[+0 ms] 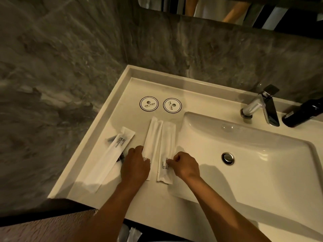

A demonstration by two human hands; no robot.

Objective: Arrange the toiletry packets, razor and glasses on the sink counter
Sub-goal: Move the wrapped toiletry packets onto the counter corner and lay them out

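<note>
Three long white toiletry packets lie on the white sink counter (111, 119) left of the basin. The left packet (109, 158), printed "BRUSHING TEETH", lies slanted over a dark razor (120, 157) that pokes out beneath it. My left hand (135, 165) rests with curled fingers on the lower part of the middle packet (153, 135). Fingertips of my right hand (185, 165) pinch the lower part of the right packet (167, 142), also printed "BRUSHING TEETH". Two round paper coasters (149, 104) (172, 105) sit further back. No glasses are visible.
The basin (262, 154) with its drain (228, 158) fills the right side. A chrome faucet (260, 105) stands behind it, with a dark bottle (303, 113) at the far right. Grey marble walls close in the left and back. More packets (130, 234) show below the counter's front edge.
</note>
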